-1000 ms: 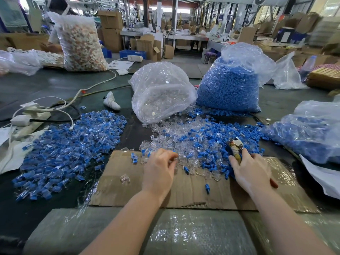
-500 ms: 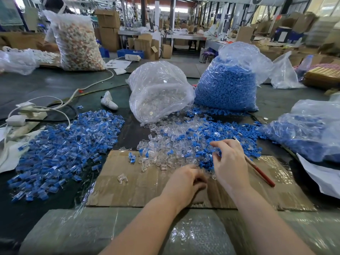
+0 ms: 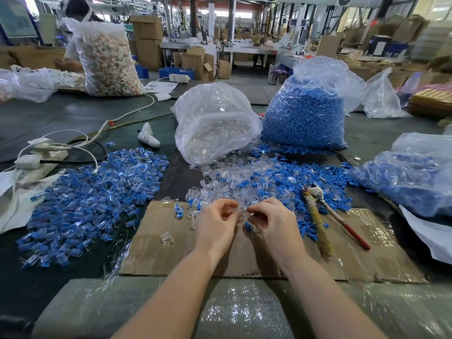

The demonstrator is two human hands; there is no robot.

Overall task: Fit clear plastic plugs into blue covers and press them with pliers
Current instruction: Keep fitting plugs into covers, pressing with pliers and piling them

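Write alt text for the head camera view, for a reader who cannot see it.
Two bare hands, left hand and right hand, meet over a cardboard sheet, pinching small clear and blue plastic parts together. Pliers lie on the cardboard to the right. Beyond are loose piles of parts, a bag of clear plugs and a bag of blue covers.

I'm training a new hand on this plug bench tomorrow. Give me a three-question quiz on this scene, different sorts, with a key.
1. True or false: the pliers are in the right hand.
2. Which bag stands left of the other? A. the bag of clear plugs B. the bag of blue covers
3. Fill in: the pliers lie partly on a sheet of ____.

Key: 1 false: both the right hand and the left hand pinch small parts. 2 A. 3 cardboard.
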